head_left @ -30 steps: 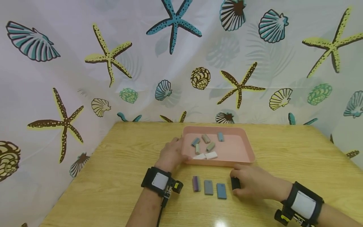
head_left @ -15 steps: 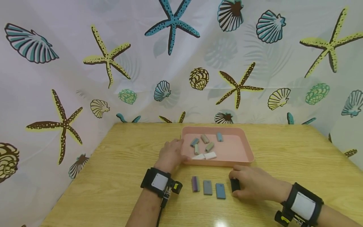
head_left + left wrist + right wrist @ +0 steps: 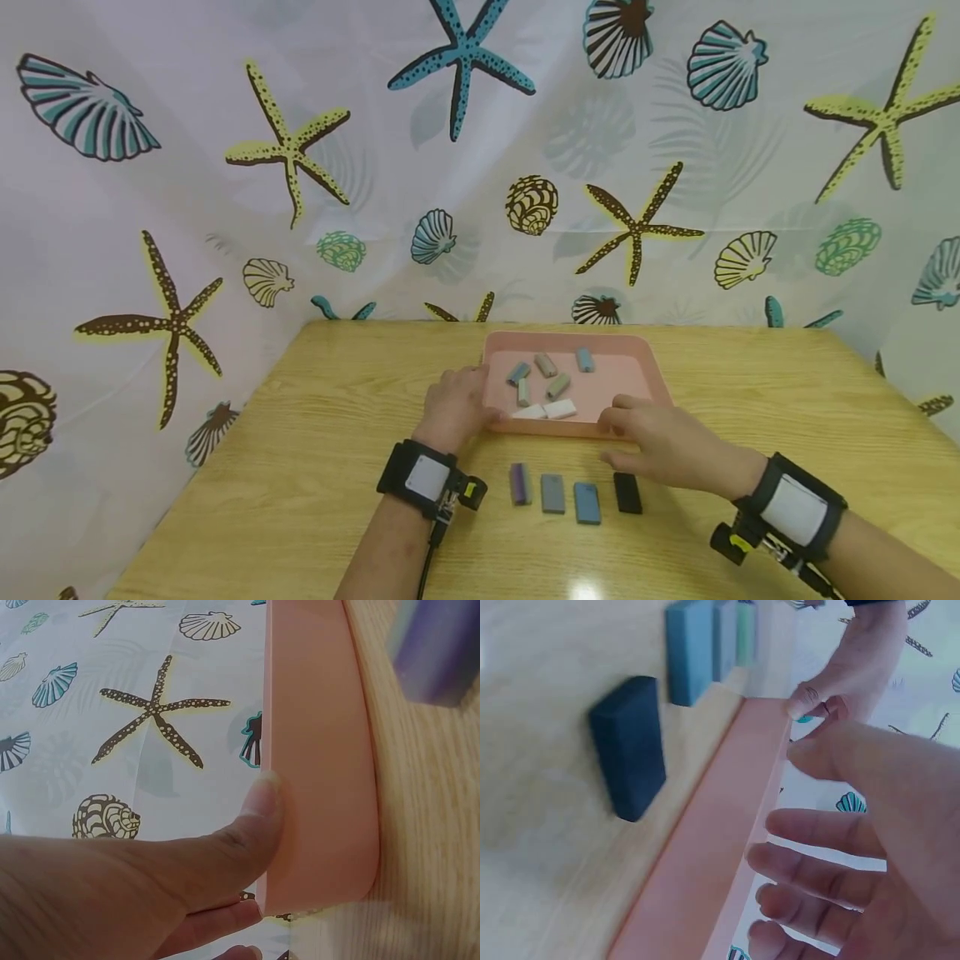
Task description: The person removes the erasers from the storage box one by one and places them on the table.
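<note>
- Left hand (image 3: 453,410) grips the pink rectangular tray (image 3: 618,375) at its left near corner, fingers partly cut off in its wrist view.
- Right hand (image 3: 667,437), fingers apart, holding nothing, hides the tray's right near corner.
- Black rectangular block (image 3: 627,494) lies on the wooden desk (image 3: 337,392), near side.

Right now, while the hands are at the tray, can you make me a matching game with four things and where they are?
Things:
1. black block
2. purple-sided block
3. white blocks
4. left hand

Places:
A. inside the pink tray
B. right end of the row in front of the tray
C. gripping the tray's left side
D. left end of that row

Pairs: 1-B, 2-D, 3-A, 4-C
</note>
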Motion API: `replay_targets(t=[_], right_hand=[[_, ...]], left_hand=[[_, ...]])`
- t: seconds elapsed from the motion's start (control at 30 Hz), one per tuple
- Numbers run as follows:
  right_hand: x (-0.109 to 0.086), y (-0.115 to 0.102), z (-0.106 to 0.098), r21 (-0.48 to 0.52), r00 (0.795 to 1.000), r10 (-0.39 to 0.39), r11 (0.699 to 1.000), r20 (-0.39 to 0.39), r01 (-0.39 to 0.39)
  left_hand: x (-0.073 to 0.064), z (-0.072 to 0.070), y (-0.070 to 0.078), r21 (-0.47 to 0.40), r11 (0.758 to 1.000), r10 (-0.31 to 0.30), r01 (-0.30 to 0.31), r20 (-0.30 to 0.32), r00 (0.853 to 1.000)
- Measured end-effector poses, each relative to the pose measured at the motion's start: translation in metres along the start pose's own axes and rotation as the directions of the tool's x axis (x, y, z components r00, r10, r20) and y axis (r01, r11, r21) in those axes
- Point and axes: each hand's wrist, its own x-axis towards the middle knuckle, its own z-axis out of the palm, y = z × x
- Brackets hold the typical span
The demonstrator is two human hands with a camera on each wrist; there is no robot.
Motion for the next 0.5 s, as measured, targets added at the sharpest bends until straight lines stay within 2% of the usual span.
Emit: replay_targets(t=[0.1,0.33,0.5], right_hand=[[0.009,0.003,-0.001,-0.017,0.999,-0.002,1.000,-0.041,0.001],[0.027,0.010,0.002,0.004,0.996,0.080,0.997,-0.044,-0.080],[0.041,0.019,0.009,0.036,0.994,0.087,0.996,-0.070,-0.084]], left_hand=[[0.000,0.000,-0.001,-0.002,1.000,0.002,-0.002,-0.006,1.000],[0.000,0.000,-0.002,-0.007,1.000,0.007,-0.007,-0.018,1.000],[0.000,0.000,-0.003,-0.015,1.000,0.009,-0.010,-0.018,1.000]])
